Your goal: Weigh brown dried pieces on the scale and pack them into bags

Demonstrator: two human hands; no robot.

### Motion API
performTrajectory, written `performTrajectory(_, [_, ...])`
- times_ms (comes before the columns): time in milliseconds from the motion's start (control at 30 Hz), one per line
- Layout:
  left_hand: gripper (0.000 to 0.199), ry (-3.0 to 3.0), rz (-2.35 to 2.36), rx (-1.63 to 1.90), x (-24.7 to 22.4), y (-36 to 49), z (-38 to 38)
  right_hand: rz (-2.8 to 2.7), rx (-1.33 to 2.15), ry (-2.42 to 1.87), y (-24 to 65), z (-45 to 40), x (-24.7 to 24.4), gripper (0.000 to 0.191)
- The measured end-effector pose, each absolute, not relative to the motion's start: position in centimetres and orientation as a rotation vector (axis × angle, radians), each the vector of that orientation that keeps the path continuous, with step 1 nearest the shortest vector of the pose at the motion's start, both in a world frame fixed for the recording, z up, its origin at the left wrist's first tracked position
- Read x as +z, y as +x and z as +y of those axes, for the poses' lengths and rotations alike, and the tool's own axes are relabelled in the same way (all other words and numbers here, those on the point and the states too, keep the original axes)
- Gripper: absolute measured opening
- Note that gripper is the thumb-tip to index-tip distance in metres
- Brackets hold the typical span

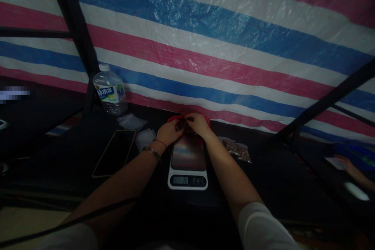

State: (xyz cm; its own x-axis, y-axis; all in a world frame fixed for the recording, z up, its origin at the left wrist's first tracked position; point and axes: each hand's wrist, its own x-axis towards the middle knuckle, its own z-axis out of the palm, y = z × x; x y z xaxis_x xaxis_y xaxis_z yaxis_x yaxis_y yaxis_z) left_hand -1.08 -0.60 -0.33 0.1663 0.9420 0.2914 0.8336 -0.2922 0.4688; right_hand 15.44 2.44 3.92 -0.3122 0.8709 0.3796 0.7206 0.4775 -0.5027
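Both hands meet behind a white digital scale (189,179), over a red bag (207,120) that holds small dark brown pieces (187,127). My left hand (170,132), with a beaded bracelet and a red string at the wrist, has its fingers closed around some dark pieces at the left. My right hand (198,124) reaches in from the right, its fingers curled down at the same pieces; its fingertips are partly hidden. The scale's dark plate (189,154) carries nothing, and its display is lit.
Filled small bags (241,152) lie right of the scale. To the left are clear empty bags (145,137), a phone (117,152) and a large plastic bottle (109,91). Striped sheeting hangs behind black metal bars. Another person's hand (347,164) shows at far right.
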Motion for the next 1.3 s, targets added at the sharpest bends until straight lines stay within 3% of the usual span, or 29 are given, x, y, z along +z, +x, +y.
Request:
performTrajectory(267, [0.048, 2.178, 1.743, 0.862, 0.1, -0.9, -1.0, -2.208, 0.142, -1.516, 16.3, 3.2, 3.2, 0.029])
performTrajectory(400, [0.055, 2.183, 1.752, 0.827, -0.1, -1.0, -0.9, -2.367, 0.270, -1.667, 16.5, 3.2, 2.4, 0.031])
performTrajectory(767, [0.055, 2.229, 1.743, 0.756, 0.2, -0.8, -1.1, -2.219, 0.442, -1.184, 15.6, 2.8, 3.3, 0.015])
performTrajectory(1300, [0.050, 2.253, 1.685, 0.791, 0.1, -0.8, -1.0, -2.097, 0.579, -1.302, 15.5, 3.0, 2.3, 0.016])
